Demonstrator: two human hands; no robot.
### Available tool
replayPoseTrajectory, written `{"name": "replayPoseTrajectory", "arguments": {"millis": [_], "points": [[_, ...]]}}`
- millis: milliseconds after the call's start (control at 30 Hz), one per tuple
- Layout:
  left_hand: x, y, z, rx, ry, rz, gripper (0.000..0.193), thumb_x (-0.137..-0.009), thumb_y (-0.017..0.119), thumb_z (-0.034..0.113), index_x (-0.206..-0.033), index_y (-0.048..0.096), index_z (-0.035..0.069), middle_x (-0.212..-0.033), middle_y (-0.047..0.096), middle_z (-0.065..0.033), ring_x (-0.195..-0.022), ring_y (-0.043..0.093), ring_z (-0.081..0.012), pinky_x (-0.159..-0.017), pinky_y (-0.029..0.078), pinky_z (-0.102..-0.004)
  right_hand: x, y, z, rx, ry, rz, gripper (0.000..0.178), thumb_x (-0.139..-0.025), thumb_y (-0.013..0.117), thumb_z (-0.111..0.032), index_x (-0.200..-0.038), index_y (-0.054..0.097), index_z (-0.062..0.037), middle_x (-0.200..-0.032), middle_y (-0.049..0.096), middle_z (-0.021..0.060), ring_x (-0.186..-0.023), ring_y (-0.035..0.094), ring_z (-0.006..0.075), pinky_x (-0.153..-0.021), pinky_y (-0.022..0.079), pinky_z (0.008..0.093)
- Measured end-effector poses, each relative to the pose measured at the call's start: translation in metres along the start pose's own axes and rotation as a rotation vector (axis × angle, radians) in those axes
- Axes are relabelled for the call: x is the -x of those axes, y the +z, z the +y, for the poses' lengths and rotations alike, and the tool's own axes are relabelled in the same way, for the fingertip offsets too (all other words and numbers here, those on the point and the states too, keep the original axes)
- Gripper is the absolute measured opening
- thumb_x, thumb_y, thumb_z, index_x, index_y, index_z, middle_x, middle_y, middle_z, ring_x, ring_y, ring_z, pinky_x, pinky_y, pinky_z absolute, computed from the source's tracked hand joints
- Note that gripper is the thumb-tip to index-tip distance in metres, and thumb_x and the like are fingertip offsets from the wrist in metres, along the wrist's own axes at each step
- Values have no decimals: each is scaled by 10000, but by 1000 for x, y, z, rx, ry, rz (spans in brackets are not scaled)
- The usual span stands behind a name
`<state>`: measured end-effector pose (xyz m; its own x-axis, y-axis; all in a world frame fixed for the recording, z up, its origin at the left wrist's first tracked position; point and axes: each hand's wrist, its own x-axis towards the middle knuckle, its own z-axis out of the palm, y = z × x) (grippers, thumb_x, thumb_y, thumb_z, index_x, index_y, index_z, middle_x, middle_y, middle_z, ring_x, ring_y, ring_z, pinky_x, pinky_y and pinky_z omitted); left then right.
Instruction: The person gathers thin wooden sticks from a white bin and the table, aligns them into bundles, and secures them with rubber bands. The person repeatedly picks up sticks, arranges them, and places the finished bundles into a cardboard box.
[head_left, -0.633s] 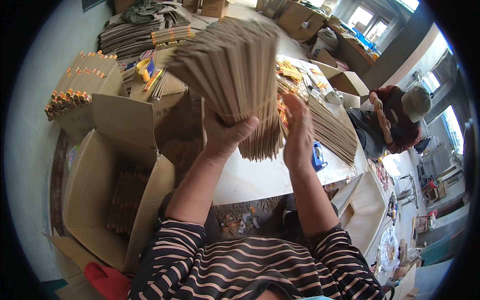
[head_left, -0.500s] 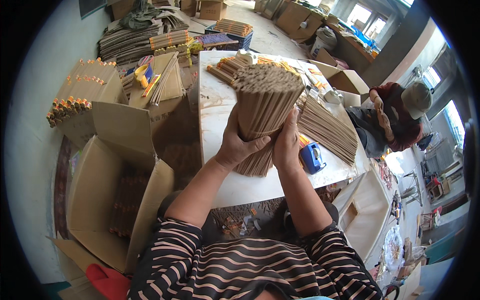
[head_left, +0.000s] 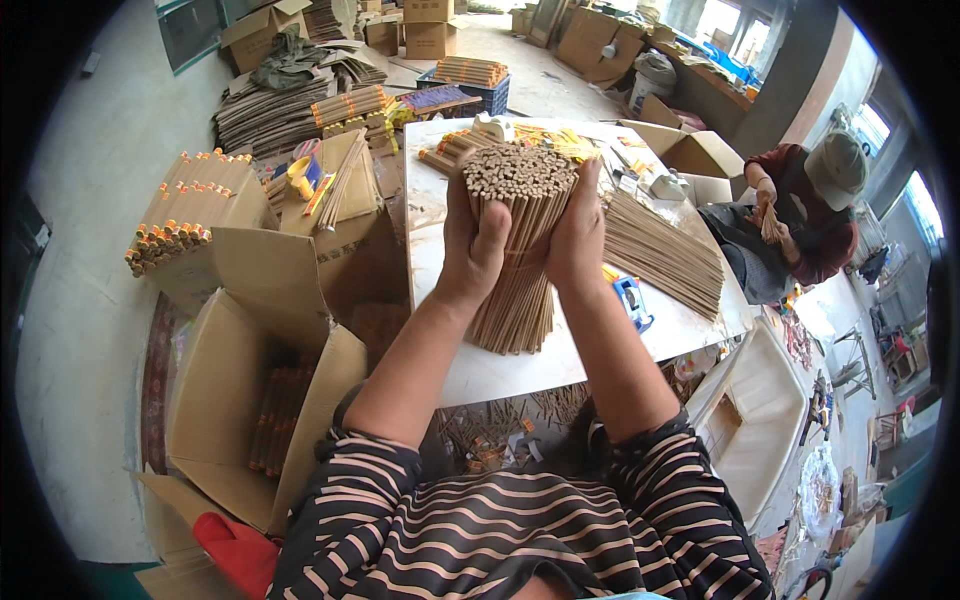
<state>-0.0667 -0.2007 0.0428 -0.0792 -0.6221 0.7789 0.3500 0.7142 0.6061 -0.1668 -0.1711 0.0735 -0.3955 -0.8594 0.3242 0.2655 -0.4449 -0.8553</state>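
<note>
A thick bundle of thin brown incense sticks (head_left: pixel 520 265) stands nearly upright over the white table (head_left: pixel 428 255), its cut ends facing up. My left hand (head_left: pixel 472 250) is wrapped round its left side near the top, thumb pointing up. My right hand (head_left: pixel 578 235) presses its right side at about the same height. Both hands are closed on the bundle; some fingers are hidden behind it. To the right lies a fanned pile of loose sticks (head_left: pixel 665 255). A blue tape dispenser (head_left: pixel 632 303) sits beside my right forearm.
An open cardboard box (head_left: pixel 215 400) with dark packs inside stands at my left. Labelled bundles (head_left: pixel 200 200) are stacked behind it. A seated co-worker (head_left: pixel 810 215) handles sticks at the right. A white tub (head_left: pixel 765 420) is by the table's right front. Scraps litter the floor below.
Both hands have shifted up the bundle toward its top end. The bundle's upper ends, blurred before, now look sharp and more even. The whole view has shifted slightly.
</note>
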Motion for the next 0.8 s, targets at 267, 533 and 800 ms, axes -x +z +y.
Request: {"name": "replayPoseTrajectory", "arguments": {"millis": [267,533,800], "points": [[14,0,-3,251,-423,206,685,-945,243,573,-1328,387,24,-1285,492,-110,-1172,458,-151,-1004,335,-296,-10,-60,17,307,-84,67,720,-953,195,-554,-1218,512,35,-1217,543,201,-1176,477,278,-1057,278,379],[-13,20,13,377,-430,218,668,-957,241,551,-1268,461,3,-1184,558,-94,-1055,546,-183,-959,406,-319,6,11,-22,-173,79,56,659,-953,290,-543,-1164,515,40,-1084,590,120,-980,551,188,-915,406,299],[-7,2,4,303,-224,60,843,-872,360,649,-1405,211,13,-1294,439,-127,-1201,418,-208,-1035,315,-356,-12,-23,1,-31,-61,17,798,-941,209,-584,-1269,410,116,-1262,493,217,-1249,406,264,-1067,263,341]]}}
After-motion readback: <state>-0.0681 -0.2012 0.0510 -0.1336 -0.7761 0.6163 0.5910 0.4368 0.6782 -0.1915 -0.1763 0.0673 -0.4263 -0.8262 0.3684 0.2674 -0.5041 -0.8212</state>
